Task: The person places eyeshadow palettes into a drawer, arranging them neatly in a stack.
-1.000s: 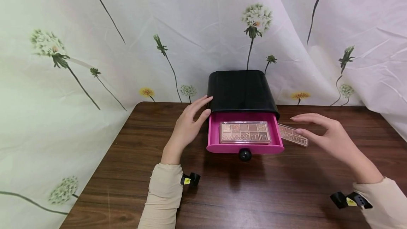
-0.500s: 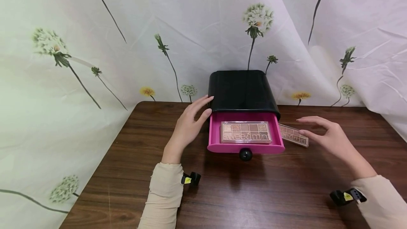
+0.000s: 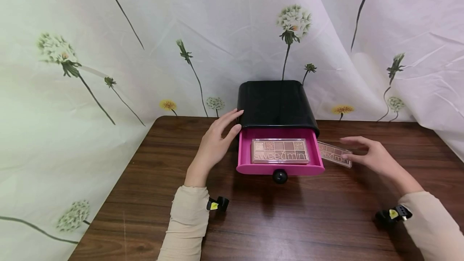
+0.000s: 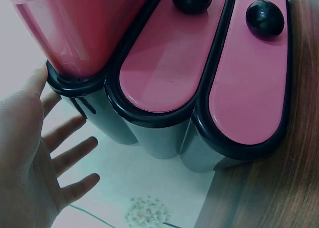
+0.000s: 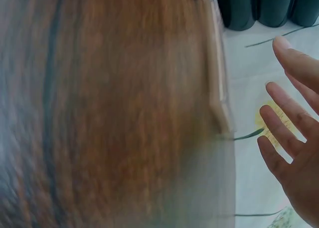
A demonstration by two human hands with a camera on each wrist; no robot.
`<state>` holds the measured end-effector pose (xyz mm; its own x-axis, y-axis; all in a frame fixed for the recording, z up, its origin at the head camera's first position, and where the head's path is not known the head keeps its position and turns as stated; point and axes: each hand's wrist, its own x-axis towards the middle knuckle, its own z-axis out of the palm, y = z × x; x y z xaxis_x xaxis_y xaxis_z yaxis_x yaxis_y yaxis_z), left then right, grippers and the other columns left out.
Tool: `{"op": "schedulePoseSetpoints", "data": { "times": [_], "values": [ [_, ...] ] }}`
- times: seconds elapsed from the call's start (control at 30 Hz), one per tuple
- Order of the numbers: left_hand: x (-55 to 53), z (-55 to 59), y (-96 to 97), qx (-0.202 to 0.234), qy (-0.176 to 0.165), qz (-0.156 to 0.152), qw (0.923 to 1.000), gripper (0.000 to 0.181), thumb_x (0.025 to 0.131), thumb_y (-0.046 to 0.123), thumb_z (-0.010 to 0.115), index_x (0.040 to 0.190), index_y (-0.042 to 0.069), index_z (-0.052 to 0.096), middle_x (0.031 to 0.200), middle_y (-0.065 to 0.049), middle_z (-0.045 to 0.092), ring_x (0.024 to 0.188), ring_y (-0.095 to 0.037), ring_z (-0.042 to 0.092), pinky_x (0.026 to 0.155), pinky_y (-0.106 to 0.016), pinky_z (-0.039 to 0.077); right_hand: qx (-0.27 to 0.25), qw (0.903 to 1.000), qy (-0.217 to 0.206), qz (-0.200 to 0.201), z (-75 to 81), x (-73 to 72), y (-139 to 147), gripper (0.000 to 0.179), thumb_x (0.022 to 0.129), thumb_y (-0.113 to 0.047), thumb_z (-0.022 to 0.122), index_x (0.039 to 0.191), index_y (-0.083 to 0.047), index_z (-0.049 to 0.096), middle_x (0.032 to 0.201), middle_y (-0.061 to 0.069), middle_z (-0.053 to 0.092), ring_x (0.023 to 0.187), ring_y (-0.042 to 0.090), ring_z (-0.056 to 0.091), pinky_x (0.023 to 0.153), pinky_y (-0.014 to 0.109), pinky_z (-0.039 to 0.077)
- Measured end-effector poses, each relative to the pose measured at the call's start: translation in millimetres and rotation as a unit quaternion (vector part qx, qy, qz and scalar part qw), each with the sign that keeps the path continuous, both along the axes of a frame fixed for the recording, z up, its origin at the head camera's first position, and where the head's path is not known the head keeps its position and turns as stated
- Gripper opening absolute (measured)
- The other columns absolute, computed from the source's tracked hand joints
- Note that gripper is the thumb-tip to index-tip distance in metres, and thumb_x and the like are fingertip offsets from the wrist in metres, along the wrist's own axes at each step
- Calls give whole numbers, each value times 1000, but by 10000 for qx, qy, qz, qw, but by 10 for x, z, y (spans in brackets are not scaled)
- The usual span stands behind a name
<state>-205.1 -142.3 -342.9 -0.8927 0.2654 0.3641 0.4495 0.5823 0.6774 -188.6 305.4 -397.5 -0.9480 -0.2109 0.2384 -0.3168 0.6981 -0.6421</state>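
Observation:
A black drawer unit point(image 3: 277, 104) stands at the back of the table with its top pink drawer point(image 3: 244, 168) pulled out. Inside the drawer lies an eyeshadow palette point(image 3: 280, 151) with a clear lid. My left hand point(image 3: 214, 144) rests its fingertips against the unit's left side; in the left wrist view that hand point(image 4: 30, 148) has its fingers spread. A second eyeshadow palette point(image 3: 331, 153) lies slanted on the table right of the drawer, its left end hidden. My right hand point(image 3: 375, 158) is at its right end, thumb overlapping it, fingers relaxed and apart.
Two lower pink drawers point(image 4: 169, 63) are closed, each with a round black knob point(image 4: 265, 19). The brown wooden table point(image 3: 159, 168) meets a white floral cloth point(image 3: 145, 51) behind the unit. The table's left edge slants off to the left.
My right hand has shifted slightly right, then lowered toward the right end of the palette on the table. The left hand, drawer and both palettes stay put.

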Motion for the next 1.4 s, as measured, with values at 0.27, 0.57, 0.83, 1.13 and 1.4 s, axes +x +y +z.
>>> {"op": "schedulePoseSetpoints", "data": {
  "times": [0.27, 0.57, 0.83, 1.13, 1.4],
  "values": [
    [-3, -7, 2, 7, 8, 2, 10000, 48, 102, 56, 43, 148, 41, 45, 155, 16, 35, 145, -16, 27, 112, -59, 26, 98, 9966, -820, 19, -85, -96, 104, 58, 86, -28, 79, 133, 0, 59, 127, 22, 62, 106, -2, 53, 83, 15, 41],
    [-3, -12, -3, 15, -9, 4, 10000, 49, 102, 57, 43, 148, 41, 45, 155, 15, 35, 145, -16, 27, 112, -59, 26, 294, 9959, -814, 255, -161, -187, 86, 60, 82, -23, 83, 130, 4, 60, 114, 20, 64, 93, 11, 54, 74, 21, 44],
    [4, -1, -1, 28, 17, -2, 10000, 49, 102, 56, 43, 147, 40, 46, 155, 15, 35, 145, -16, 27, 112, -59, 26, 495, 9942, -785, 544, -198, -250, 37, 65, 77, -22, 87, 128, 8, 59, 111, 18, 63, 89, 19, 50, 72, 26, 43],
    [-6, -10, -2, 31, 8, 10, 10000, 49, 102, 56, 43, 148, 39, 46, 155, 14, 35, 145, -17, 27, 112, -59, 26, 904, 9904, -936, 470, -216, -266, -34, 71, 75, -25, 88, 129, 9, 57, 119, 29, 54, 104, 40, 45, 82, 46, 37],
    [-12, -16, 0, 25, 27, 4, 10000, 49, 102, 56, 43, 148, 40, 46, 155, 13, 36, 145, -17, 28, 112, -59, 26, 869, 9917, -845, 432, -198, -244, -68, 64, 75, -28, 88, 124, 6, 62, 115, 25, 58, 102, 34, 45, 82, 43, 34]
  ]
}}
